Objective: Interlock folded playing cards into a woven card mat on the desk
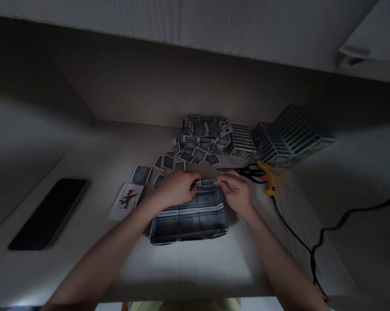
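Forearms (117, 246) are extended over the surface (185, 270), bare room being left between its front edge and the card box (188, 234), nearer than the fingers. At the box's far edge a card strip (208, 182) is pinched by left hand (178, 186) and right hand (238, 193), fingers nearly closed. Beyond them, cards (199, 154) are scattered; rightward, scissors (243, 171) are laid.

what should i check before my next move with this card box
1. Left hand pinching at the card box's far edge: ok
2. Right hand pinching at that edge: ok
3. Card box resting on the table: ok
4. Scissors well away from the right hand: not ok, they lie just beyond it
5. Yellow glue gun hot: cannot tell
6. Phone clear of the box: ok
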Demonstrator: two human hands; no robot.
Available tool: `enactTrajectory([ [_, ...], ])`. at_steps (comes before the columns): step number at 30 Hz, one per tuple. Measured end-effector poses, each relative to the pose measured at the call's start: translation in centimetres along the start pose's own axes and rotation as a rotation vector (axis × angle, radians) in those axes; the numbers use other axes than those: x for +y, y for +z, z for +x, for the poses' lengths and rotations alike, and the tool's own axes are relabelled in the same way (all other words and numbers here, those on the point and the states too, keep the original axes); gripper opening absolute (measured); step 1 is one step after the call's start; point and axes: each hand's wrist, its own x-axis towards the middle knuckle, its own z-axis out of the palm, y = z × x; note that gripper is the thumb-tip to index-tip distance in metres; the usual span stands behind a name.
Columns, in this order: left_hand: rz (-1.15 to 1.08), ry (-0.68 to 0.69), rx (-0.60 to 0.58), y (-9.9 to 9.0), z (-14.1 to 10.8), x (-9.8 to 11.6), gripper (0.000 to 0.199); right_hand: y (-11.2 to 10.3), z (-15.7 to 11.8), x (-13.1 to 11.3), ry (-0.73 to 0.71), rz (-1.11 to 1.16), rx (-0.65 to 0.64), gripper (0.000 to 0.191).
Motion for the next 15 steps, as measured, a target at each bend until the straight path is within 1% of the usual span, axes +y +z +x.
enactTrajectory([
  [4, -0.077, 0.02, 0.023, -0.1, 0.1, 0.2, 0.028, 0.4, -0.2, 0.6, 0.053, 0.055, 0.037, 0.007],
  [8, -0.132, 0.032, 0.03, -0.2, 0.1, 0.3, 0.031, 0.2, -0.1, 0.8, 0.083, 0.088, -0.017, 0.01],
  [11, -0.135, 0.023, 0.023, -0.2, 0.2, 0.3, 0.031, -0.3, 0.2, 0.4, 0.067, 0.124, -0.075, 0.017],
  [15, -0.143, 0.016, 0.022, -0.2, 0.1, 0.3, 0.031, -0.7, 0.5, -0.1, 0.01, 0.152, -0.047, 0.016],
])
